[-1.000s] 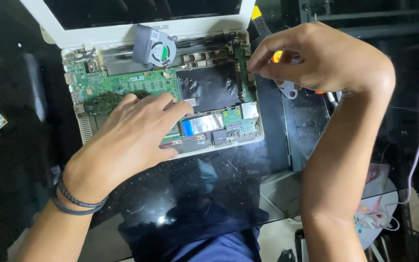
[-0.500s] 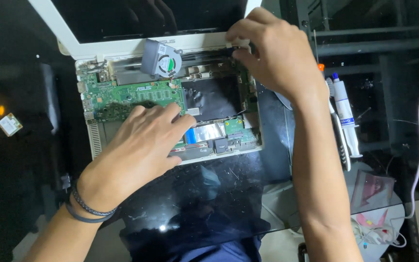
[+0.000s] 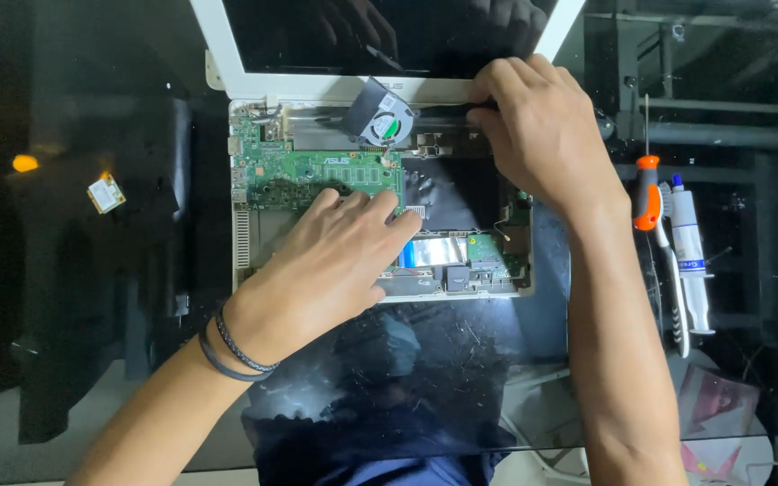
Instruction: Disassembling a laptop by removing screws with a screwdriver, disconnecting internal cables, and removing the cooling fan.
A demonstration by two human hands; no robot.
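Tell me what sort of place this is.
Probably an electronics repair bench: an opened white laptop with its green circuit board bared lies on a glass table, with an orange-handled screwdriver and a paste syringe beside it.

Glossy glass tabletop (image 3: pixel 461 360), white plastic laptop casing (image 3: pixel 243 243), matt green circuit board (image 3: pixel 317 175)

A dark glass table (image 3: pixel 461 378) is carrying everything, its glossy top reflecting the scene above. An opened white laptop (image 3: pixel 243 238) is lying near the middle, innards exposed. Well to its left a small card (image 3: pixel 105 193) is sitting alone. To the right, an orange-handled screwdriver (image 3: pixel 647 191), a toothbrush (image 3: pixel 674 288) and a white syringe (image 3: pixel 688 252) are lying side by side, close together.
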